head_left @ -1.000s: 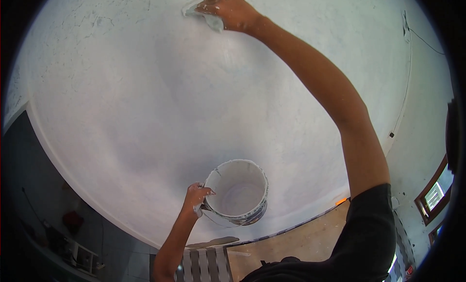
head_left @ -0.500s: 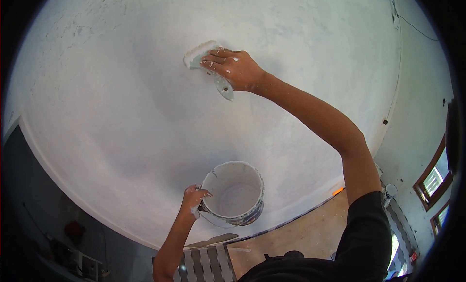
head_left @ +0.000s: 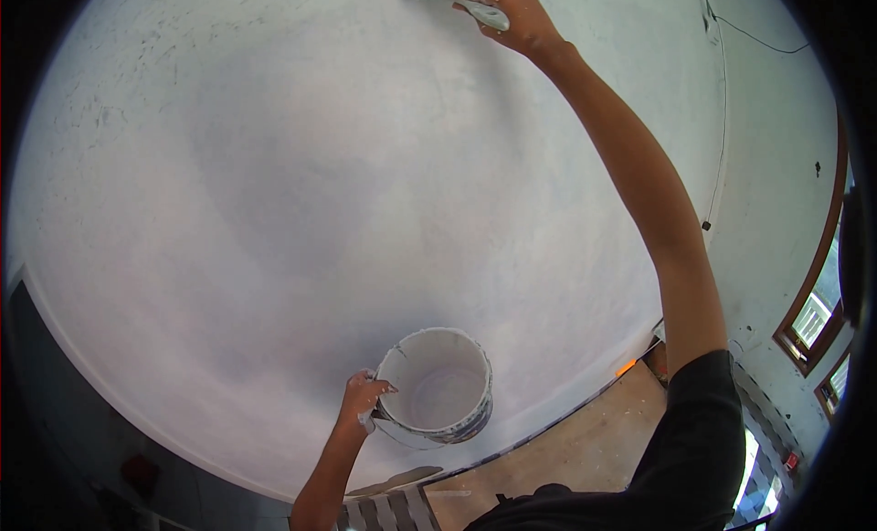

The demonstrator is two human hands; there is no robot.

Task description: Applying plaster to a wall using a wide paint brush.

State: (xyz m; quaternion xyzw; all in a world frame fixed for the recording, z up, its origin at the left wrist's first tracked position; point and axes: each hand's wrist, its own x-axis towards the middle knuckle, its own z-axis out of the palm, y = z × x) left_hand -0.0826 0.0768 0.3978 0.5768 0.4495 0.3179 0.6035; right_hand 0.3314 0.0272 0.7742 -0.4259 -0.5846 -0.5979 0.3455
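Note:
High up on the whitish wall (head_left: 301, 229), my right hand (head_left: 516, 17) grips a wide flat paintbrush (head_left: 490, 16) with a pale handle that has white smears on it. The brush head is partly hidden by the fingers and lies close to the top edge of the view. Low in front of me, my left hand (head_left: 362, 396) is closed on the rim of a round white bucket (head_left: 470, 429), thumb over the edge. The bucket's inner wall is coated in white, and a thin wire handle hangs below it. White spots mark both hands.
A brown board-like surface (head_left: 548, 444) lies below, beside a grey patterned strip (head_left: 388, 511). An orange item (head_left: 626, 367) sits by the wall's foot. Brown-framed windows (head_left: 813, 323) stand at right, near a hanging cable (head_left: 723, 120). The lower left is dark.
My right hand and the paintbrush have moved up the wall and a little right, the arm stretching out. The bucket and left hand sit slightly lower in view.

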